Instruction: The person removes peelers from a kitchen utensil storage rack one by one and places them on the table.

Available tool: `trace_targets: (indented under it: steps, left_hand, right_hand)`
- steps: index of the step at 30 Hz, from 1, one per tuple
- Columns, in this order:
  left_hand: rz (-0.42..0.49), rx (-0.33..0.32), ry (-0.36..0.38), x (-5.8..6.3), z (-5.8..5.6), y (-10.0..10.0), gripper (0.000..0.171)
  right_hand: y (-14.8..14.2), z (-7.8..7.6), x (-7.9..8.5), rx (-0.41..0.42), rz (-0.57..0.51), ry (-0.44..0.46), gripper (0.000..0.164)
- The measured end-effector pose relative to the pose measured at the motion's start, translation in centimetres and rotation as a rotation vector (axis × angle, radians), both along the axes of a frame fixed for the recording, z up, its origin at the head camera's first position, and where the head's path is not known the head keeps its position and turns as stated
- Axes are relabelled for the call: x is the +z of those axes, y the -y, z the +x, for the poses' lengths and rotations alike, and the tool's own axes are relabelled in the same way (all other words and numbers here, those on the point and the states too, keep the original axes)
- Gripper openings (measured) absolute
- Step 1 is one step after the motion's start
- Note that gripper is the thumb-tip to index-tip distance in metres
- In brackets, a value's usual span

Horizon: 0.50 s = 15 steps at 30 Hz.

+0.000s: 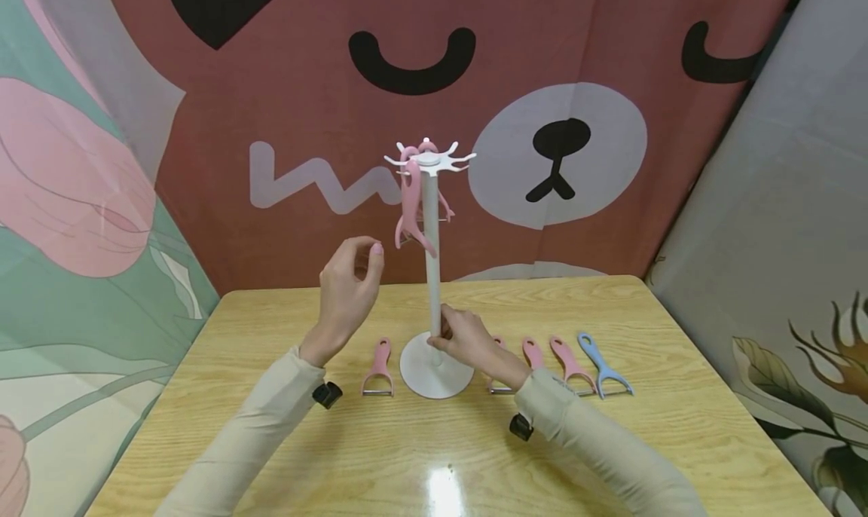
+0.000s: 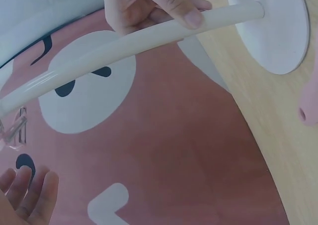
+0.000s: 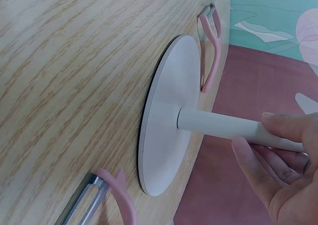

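A white stand point(image 1: 431, 276) with a round base and a ring of hooks on top stands upright on the table. Pink peelers point(image 1: 411, 208) hang from hooks on its left and rear side; how many is partly hidden. My right hand point(image 1: 468, 341) grips the pole low down, thumb and fingers around it, as the right wrist view also shows. Left of the pole my left hand point(image 1: 349, 291) is raised below the hanging peelers, fingers loosely bent, holding nothing. In the left wrist view its fingertips point(image 2: 42, 195) are apart from the pole.
One pink peeler point(image 1: 381, 362) lies left of the base. To the right lie several more, pink ones point(image 1: 568, 359) and a blue peeler point(image 1: 600, 362), some partly covered by my right arm. Behind the wooden table point(image 1: 339, 457) hangs a printed curtain point(image 1: 298, 110).
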State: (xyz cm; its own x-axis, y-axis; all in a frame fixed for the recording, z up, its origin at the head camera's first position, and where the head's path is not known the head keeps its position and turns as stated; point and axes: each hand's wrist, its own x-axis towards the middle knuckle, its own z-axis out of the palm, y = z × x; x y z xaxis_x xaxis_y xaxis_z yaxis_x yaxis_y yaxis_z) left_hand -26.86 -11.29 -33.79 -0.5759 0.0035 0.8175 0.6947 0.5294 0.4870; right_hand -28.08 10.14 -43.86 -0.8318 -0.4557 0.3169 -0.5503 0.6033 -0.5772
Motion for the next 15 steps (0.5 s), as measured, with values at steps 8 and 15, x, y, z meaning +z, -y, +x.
trace_targets:
  steps: [8,15]
  left_hand:
    - [0.014,0.003,-0.075,0.8,0.0,-0.5,0.024]
    - [0.080,-0.021,-0.171,1.7,-0.2,-1.2,0.019]
  right_hand:
    - [0.0,-0.1,-0.1,0.006,0.005,0.006,0.025]
    - [0.0,0.0,0.0,0.003,0.003,0.019,0.025]
